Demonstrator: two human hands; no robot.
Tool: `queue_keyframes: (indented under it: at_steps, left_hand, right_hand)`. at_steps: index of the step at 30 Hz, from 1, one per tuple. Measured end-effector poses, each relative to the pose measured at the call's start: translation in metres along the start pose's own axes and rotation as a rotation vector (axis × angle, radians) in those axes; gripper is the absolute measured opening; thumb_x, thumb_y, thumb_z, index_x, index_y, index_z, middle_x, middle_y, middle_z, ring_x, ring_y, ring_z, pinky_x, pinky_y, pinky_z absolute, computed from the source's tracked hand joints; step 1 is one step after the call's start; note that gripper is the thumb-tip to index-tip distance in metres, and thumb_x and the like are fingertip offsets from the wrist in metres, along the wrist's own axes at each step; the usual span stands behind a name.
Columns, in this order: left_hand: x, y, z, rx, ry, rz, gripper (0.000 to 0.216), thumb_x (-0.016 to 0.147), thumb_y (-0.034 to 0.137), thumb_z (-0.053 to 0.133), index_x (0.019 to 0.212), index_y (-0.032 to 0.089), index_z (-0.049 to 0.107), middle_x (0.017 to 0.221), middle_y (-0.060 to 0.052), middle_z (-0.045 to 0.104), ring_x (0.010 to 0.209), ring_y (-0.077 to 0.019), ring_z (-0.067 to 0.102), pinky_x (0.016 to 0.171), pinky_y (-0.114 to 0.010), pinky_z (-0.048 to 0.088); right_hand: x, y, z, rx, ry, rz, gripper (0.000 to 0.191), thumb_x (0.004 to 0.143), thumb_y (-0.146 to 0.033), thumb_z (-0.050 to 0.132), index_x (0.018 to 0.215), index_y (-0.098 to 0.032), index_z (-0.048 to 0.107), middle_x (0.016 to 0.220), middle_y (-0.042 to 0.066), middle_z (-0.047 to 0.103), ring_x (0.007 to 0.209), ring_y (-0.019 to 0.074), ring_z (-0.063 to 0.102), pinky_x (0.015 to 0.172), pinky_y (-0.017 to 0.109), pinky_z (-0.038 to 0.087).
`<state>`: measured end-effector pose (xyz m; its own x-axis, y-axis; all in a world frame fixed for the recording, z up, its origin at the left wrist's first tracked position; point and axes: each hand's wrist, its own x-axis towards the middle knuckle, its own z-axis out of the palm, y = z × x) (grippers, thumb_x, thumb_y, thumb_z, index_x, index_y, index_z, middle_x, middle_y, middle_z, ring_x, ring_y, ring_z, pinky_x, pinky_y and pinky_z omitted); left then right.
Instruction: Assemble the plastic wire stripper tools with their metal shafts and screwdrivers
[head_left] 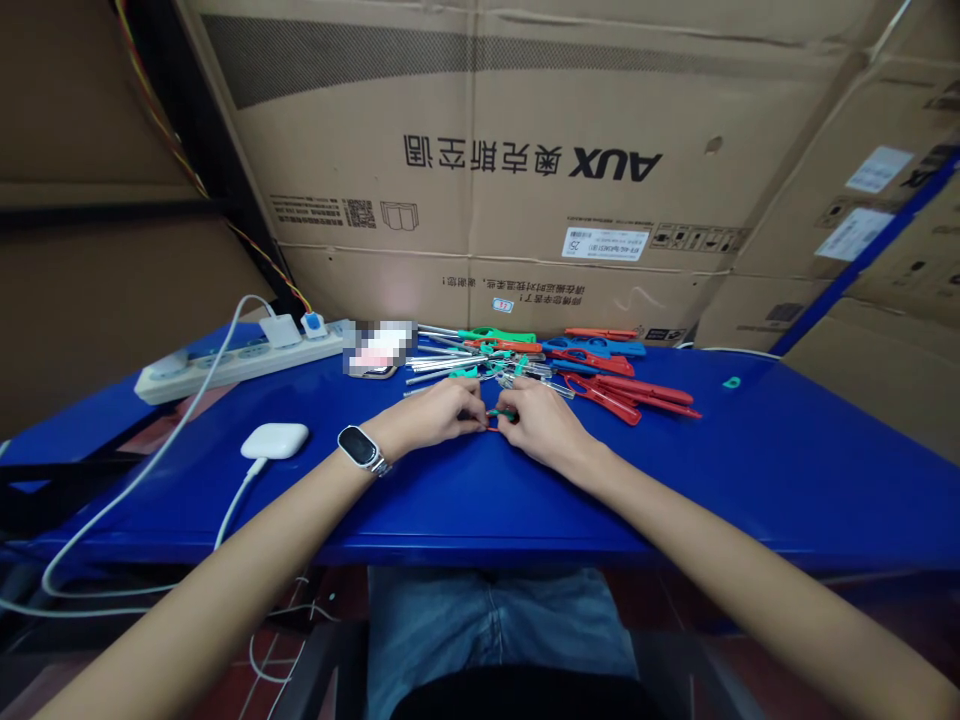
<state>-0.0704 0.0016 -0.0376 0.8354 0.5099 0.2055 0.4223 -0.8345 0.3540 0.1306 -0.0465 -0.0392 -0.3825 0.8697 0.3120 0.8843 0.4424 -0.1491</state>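
My left hand (437,413) and my right hand (541,423) meet at the middle of the blue table (750,470), fingers curled together. Between them they pinch a small tool (497,414) with a green and red part showing; most of it is hidden by the fingers. A watch (360,447) sits on my left wrist. Just beyond my hands lies a pile of tools (555,365) with red, blue and green handles and metal shafts.
A white power strip (232,362) lies at the back left with a charger plugged in. A white earbud case (274,440) on a cable rests left of my hands. A small green piece (732,382) lies far right. Cardboard boxes (480,150) wall the back.
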Motion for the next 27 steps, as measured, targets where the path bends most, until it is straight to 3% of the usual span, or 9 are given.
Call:
queue_keyframes:
  at_steps: [6,10,16,22,27]
  left_hand:
    - [-0.001,0.000,0.000,-0.016,0.005,-0.007,0.013,0.091,0.023,0.063,0.091,0.018,0.075,0.090,-0.004,0.059,0.084,-0.0174,0.059,0.079,-0.030,0.047]
    - [-0.002,0.001,-0.002,0.001,0.022,-0.023,0.013,0.091,0.023,0.061,0.093,0.019,0.073,0.094,-0.005,0.061,0.086,-0.0175,0.060,0.081,-0.030,0.048]
    - [-0.005,0.010,-0.003,0.181,0.043,-0.078,0.033,0.086,0.020,0.062,0.118,0.022,0.067,0.107,-0.005,0.059,0.092,-0.0198,0.060,0.080,-0.030,0.048]
    - [-0.004,0.016,-0.004,0.382,-0.007,-0.016,0.028,0.088,0.013,0.056,0.109,0.020,0.073,0.101,-0.007,0.061,0.090,-0.0209,0.060,0.080,-0.031,0.047]
    - [-0.002,0.016,-0.003,0.460,-0.006,-0.004,0.032,0.090,0.010,0.052,0.112,0.019,0.073,0.099,-0.008,0.062,0.089,-0.0208,0.060,0.080,-0.032,0.048]
  right_hand:
    - [-0.002,0.004,-0.010,-0.084,-0.081,-0.161,0.023,0.094,-0.026,0.055,0.090,-0.019,0.076,0.088,0.008,0.063,0.089,0.0209,0.057,0.074,0.031,0.038]
    - [-0.006,0.004,-0.012,-0.106,-0.073,-0.181,0.026,0.096,-0.027,0.052,0.094,-0.019,0.077,0.092,0.009,0.064,0.094,0.0229,0.056,0.080,0.035,0.039]
    - [-0.008,0.008,-0.010,0.061,-0.055,-0.140,0.025,0.094,-0.028,0.056,0.104,-0.018,0.076,0.093,0.009,0.065,0.090,0.0216,0.058,0.078,0.034,0.043]
    - [0.003,0.028,-0.011,0.332,-0.036,-0.047,0.030,0.089,-0.025,0.061,0.114,-0.016,0.074,0.093,0.006,0.072,0.079,0.0175,0.063,0.073,0.029,0.046]
    - [0.035,0.051,-0.013,0.257,0.041,0.044,0.025,0.089,-0.018,0.056,0.103,-0.017,0.076,0.101,0.006,0.075,0.085,0.0180,0.065,0.079,0.028,0.047]
